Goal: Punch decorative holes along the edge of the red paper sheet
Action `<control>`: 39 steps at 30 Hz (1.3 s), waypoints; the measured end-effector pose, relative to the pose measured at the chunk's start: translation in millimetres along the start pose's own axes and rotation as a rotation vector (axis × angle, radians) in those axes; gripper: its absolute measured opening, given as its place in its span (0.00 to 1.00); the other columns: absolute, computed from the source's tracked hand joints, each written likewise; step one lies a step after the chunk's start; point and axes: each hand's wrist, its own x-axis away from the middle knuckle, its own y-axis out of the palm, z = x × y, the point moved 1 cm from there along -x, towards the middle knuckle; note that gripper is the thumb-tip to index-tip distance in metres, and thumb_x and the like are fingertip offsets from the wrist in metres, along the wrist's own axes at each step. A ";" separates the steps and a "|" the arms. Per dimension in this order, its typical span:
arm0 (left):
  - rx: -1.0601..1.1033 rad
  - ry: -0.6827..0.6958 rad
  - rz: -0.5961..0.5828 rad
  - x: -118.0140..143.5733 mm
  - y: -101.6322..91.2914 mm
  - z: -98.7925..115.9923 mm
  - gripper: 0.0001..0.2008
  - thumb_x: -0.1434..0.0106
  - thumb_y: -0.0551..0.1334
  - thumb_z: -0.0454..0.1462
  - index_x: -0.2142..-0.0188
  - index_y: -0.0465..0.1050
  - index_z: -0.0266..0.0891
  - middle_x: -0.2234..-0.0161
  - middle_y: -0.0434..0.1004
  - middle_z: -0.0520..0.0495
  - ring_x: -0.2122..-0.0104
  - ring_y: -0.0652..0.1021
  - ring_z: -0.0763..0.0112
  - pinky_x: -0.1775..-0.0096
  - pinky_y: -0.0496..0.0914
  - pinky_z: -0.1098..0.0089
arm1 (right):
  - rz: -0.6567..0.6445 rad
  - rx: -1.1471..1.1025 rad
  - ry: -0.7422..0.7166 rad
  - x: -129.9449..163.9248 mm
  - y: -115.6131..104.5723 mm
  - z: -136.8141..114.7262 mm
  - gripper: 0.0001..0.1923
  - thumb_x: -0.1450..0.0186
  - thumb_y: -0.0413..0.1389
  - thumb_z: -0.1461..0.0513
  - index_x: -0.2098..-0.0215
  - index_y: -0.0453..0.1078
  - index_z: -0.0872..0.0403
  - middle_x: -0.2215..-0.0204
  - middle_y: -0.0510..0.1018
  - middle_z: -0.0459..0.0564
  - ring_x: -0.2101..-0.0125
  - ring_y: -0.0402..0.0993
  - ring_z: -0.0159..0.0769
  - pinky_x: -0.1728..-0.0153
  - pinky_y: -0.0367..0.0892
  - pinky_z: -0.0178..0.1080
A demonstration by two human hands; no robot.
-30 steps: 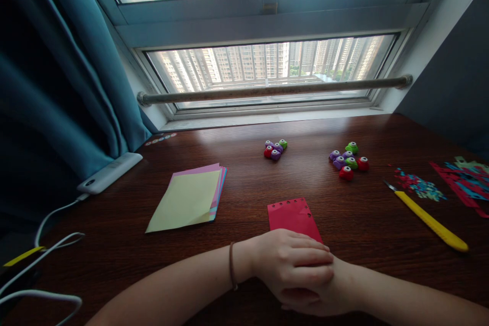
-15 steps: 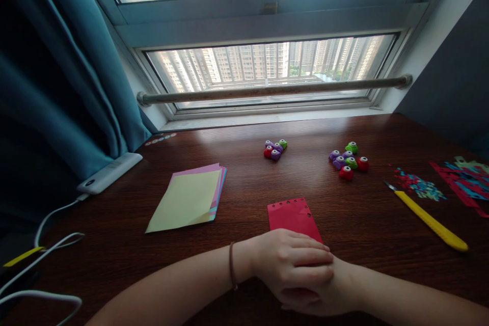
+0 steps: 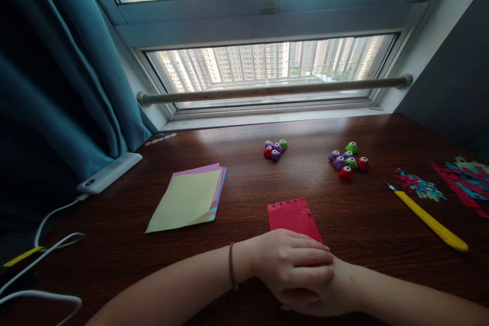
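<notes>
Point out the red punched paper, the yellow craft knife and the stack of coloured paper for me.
red punched paper (image 3: 291,216), head view, bare middle.
yellow craft knife (image 3: 431,221), head view, handle.
stack of coloured paper (image 3: 187,199), head view, top yellow sheet.

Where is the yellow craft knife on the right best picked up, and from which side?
Take the yellow craft knife by its long yellow handle, near the middle, from above. It lies flat on the table, its blade tip pointing away toward the paper scraps.

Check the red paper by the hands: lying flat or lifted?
Flat: the red paper lies on the table, its near edge under the left hand.
</notes>
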 end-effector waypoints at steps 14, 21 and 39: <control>-0.010 -0.004 0.005 -0.1 -0.8 -0.1 0.21 0.35 0.49 0.44 0.57 0.68 0.27 0.54 0.71 0.37 0.50 0.69 0.61 0.45 0.63 0.68 | -0.100 0.065 0.021 -5.7 0.1 2.3 0.17 0.36 0.47 0.62 0.50 0.69 0.51 0.57 0.75 0.58 0.54 0.70 0.48 0.54 0.67 0.46; -0.001 -0.005 -0.024 0.2 -0.3 -0.1 0.24 0.35 0.50 0.48 0.57 0.69 0.27 0.54 0.71 0.37 0.49 0.68 0.61 0.45 0.62 0.68 | -0.070 0.240 -0.078 -4.9 0.7 -1.9 0.27 0.37 0.46 0.67 0.40 0.55 0.51 0.57 0.75 0.59 0.55 0.71 0.49 0.52 0.64 0.51; 0.005 -0.004 -0.015 0.8 -0.2 -0.1 0.24 0.35 0.48 0.47 0.57 0.68 0.26 0.54 0.70 0.36 0.49 0.69 0.61 0.45 0.62 0.67 | -0.093 0.112 0.080 1.4 4.4 3.4 0.20 0.36 0.46 0.63 0.46 0.65 0.48 0.56 0.75 0.56 0.53 0.68 0.47 0.48 0.59 0.48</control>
